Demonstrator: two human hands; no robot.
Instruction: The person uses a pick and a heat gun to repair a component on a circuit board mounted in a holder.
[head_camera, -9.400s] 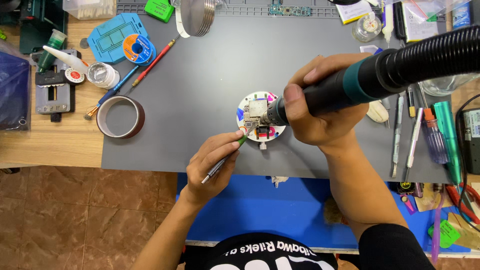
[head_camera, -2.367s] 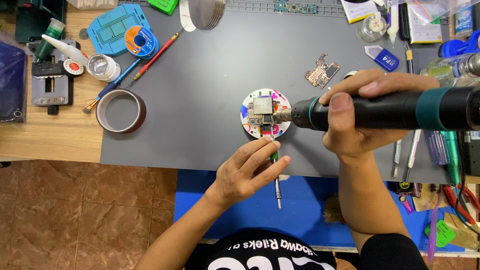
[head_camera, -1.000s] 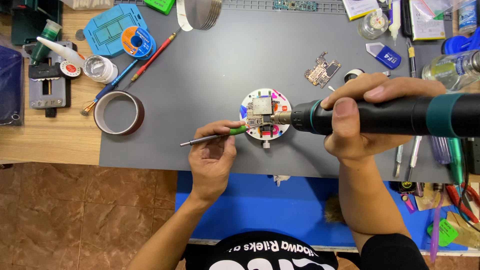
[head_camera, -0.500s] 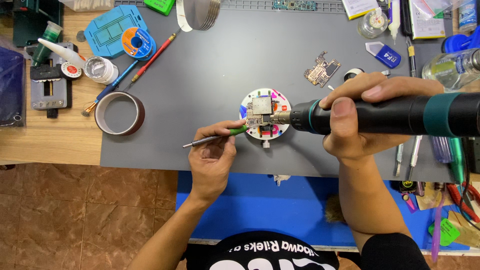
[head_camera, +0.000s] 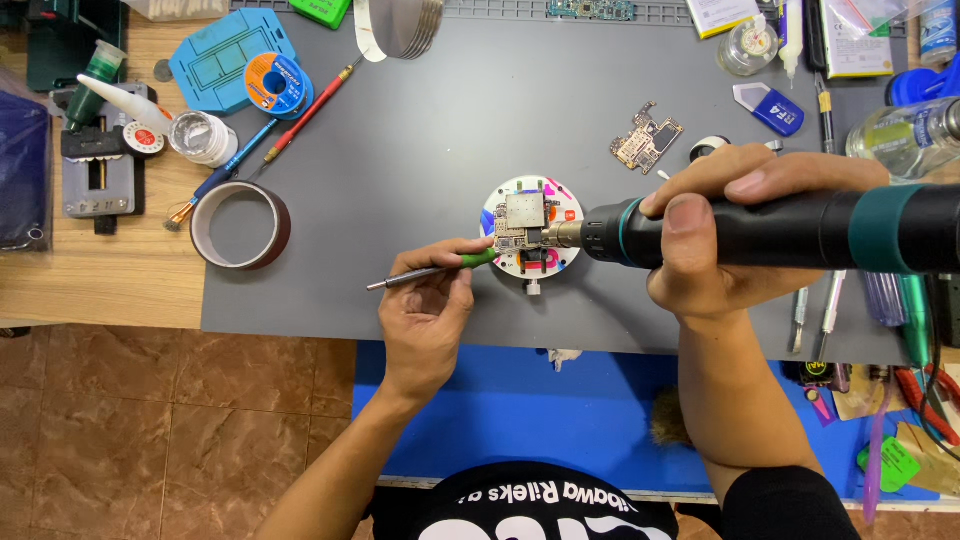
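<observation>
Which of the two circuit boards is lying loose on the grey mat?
The small bare circuit board farther back; the other circuit board sits clamped on the round holder.

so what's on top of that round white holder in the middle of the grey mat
A small square circuit board sits clamped on the round white holder. The black hot-air tool's metal nozzle covers the board's right edge, and the green-tipped tweezers reach its left edge. What lies under the board is hidden.
</observation>
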